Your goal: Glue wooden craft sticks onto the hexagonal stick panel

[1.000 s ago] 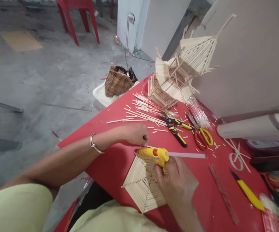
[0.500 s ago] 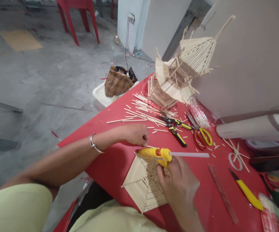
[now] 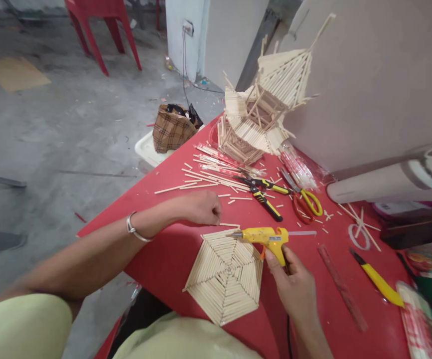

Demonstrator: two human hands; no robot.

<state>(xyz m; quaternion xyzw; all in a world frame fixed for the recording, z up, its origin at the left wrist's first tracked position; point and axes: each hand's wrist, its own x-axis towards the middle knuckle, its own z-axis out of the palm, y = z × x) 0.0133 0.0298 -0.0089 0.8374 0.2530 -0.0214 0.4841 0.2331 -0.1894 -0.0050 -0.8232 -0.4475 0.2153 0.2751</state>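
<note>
While the pale, web-patterned hexagon of sticks lies flat on the red desk at the view's six o'clock, your right grip wraps the yellow glue gun, nozzle toward nine, and your curled left grip pinches a thin stick

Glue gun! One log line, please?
right hand: holds yellow glue gun; left hand: near thin stick; stick hexagon: on red table

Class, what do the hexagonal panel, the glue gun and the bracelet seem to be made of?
Hexagonal panel: apparently wood, matt and pale, in slim sticks. Glue gun: probably plastic, smooth yellow body with a metallic-looking nozzle. Bracelet: likely metal, judging by its silvery shine.
</note>
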